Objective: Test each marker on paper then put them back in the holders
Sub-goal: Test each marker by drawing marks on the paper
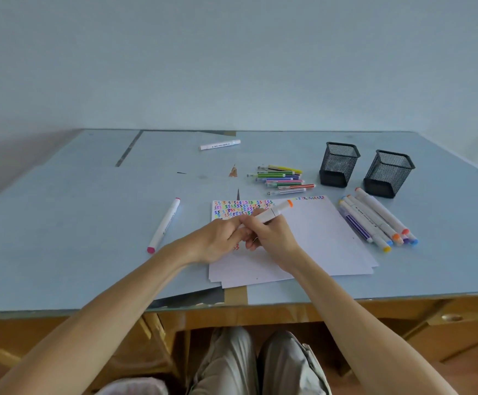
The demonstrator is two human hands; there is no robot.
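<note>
Right hand [272, 238] wrapped round barrel of white marker with orange cap [274, 212], cap end angled up and away to the right. Left hand [220, 239] meeting it at the marker's near end, fingers curled there; cannot tell whether pinching a cap or the tip itself, that end hidden between the hands. Both hands over the stack of white paper [323, 232], which lies on the blue-grey desk top [75, 223].

Just beyond the grip, along the sheet's far edge: rows of small squiggles in many colours [240, 208]; a shorter run of the same marks [310, 198] further right.

Left of the grip, off the paper: single white marker with pink caps [164, 225], lying diagonal. Far beyond the grip, alone: white marker with pale blue cap [219, 144].

Beyond and slightly right of the grip: loose pile of thin coloured felt-tip pens [282, 179], lying roughly parallel.

Right of the grip, just beside the paper's edge: cluster of thick white markers [374, 218] with orange, yellow, blue and purple caps, side by side.

Beyond that cluster: two black mesh holders, left one [339, 163] and right one [388, 173], upright, apart from each other, no markers showing above the rims.

Near side, below the desk edge: person's knees in light trousers [254, 363].
</note>
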